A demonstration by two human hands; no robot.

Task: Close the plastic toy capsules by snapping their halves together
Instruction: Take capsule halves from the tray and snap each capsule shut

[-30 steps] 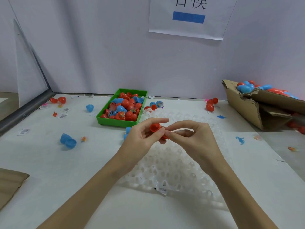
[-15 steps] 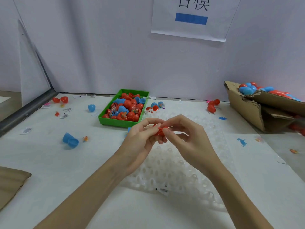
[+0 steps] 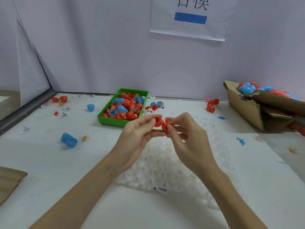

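Two hands meet at the middle of the frame, above a clear bubbled sheet [image 3: 158, 162] that lies on the white tabletop [image 3: 49, 162]. The left hand [image 3: 137, 138] pinches one red capsule half [image 3: 158, 121] between thumb and fingers; the right hand [image 3: 188, 138] pinches the other red half [image 3: 165, 125] the same way. Both halves touch at their rims and sit at an angle to each other, with a gap showing between them. Whether anything lies inside the halves is hard to make out.

Bare tabletop runs along the lower left of the frame and between the hands and the green tray [image 3: 115, 120], which stands just behind them, heaped with red and blue capsule pieces. A blue open capsule [image 3: 69, 140] lies at the left, well apart from the hands. At the upper right a torn cardboard box [image 3: 244, 111] holding more capsules is cut off by the frame edge. A wall closes the far edge of the tabletop.
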